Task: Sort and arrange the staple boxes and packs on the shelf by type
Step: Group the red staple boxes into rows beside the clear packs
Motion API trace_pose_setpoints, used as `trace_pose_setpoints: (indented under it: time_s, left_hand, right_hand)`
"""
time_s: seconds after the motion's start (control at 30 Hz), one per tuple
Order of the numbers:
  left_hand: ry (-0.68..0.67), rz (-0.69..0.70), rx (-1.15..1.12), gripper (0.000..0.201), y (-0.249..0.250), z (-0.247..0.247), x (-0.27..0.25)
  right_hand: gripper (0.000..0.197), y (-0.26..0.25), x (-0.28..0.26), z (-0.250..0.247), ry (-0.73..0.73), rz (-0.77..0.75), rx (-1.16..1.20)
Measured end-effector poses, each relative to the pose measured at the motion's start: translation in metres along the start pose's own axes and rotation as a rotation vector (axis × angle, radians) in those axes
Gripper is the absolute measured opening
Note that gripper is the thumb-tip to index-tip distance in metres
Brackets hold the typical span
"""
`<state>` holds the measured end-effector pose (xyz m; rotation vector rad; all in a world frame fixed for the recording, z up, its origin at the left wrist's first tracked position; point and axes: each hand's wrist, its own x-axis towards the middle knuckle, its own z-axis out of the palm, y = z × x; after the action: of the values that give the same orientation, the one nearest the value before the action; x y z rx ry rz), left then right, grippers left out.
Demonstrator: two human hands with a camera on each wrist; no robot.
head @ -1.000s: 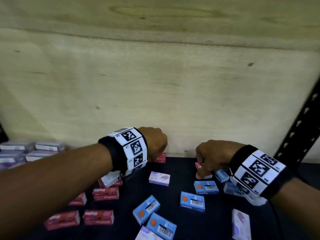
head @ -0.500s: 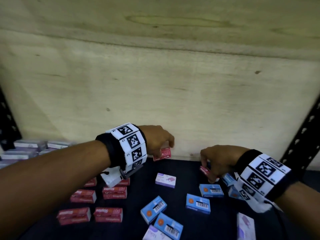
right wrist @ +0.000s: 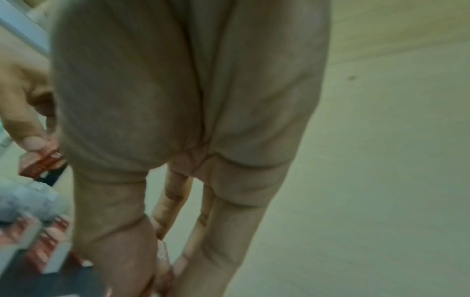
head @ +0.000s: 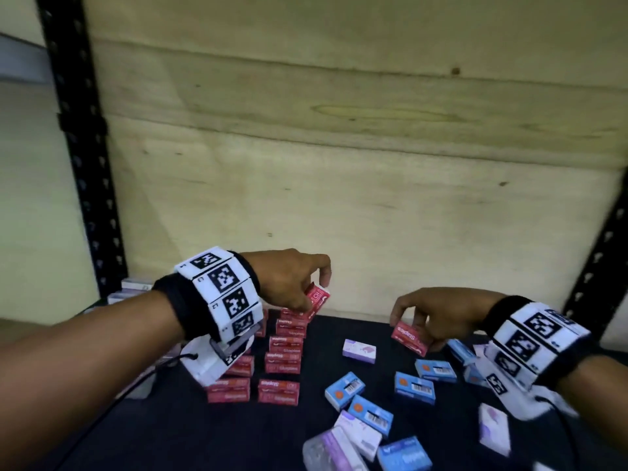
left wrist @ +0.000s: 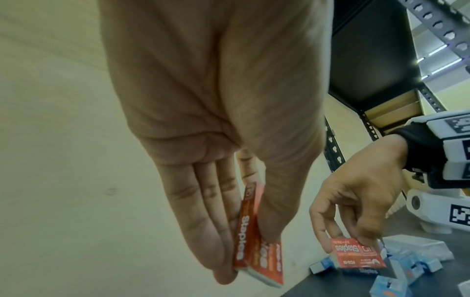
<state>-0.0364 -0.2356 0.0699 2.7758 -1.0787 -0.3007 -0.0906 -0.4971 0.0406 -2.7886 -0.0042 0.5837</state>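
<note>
My left hand (head: 306, 290) pinches a red staple box (head: 316, 300) between thumb and fingers, tilted, just above the far end of two rows of red staple boxes (head: 283, 355) on the dark shelf. The left wrist view shows that red box (left wrist: 81, 259) held edge-on by thumb and fingers. My right hand (head: 424, 321) pinches a second red staple box (head: 409, 336) above the shelf, right of centre; this box (left wrist: 356, 253) also shows in the left wrist view. Blue boxes (head: 414, 387) and purple-white boxes (head: 359, 350) lie scattered in front and to the right.
The shelf's dark surface (head: 170, 433) ends at a plywood back wall (head: 339, 198). Black perforated uprights (head: 81, 137) stand at the left and right. Purple-white packs (head: 136, 285) are stacked at the far left. A clear plastic pack (head: 326, 450) lies at the front.
Both hands have lifted their red boxes off the shelf. The left hand moved left to the red rows; the right hand moved slightly left. My head view swung so that more of the red rows show.
</note>
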Motion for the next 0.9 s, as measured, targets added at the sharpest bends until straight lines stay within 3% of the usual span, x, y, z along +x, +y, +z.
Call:
trace_pose_setpoints:
  time_s: [0.3, 0.4, 0.57, 0.9]
  left_hand:
    - [0.012, -0.01, -0.03, 0.047, -0.015, -0.001, -0.074]
    - [0.029, -0.029, -0.107, 0.037, -0.024, 0.007, -0.096]
    - [0.013, -0.06, -0.183, 0.029, -0.039, 0.033, -0.122]
    - [-0.079, -0.143, -0.257, 0.021, -0.062, 0.084, -0.141]
  right_hand:
    - [0.03, -0.087, -0.027, 0.027, -0.006, -0.211, -0.078]
    - [0.033, -0.108, -0.029, 0.038, 0.005, -0.287, -0.174]
    - [0.021, -0.137, -0.028, 0.058, 0.02, -0.311, -0.25]
    - [0.025, -0.164, -0.022, 0.091, -0.065, -0.375, -0.385]
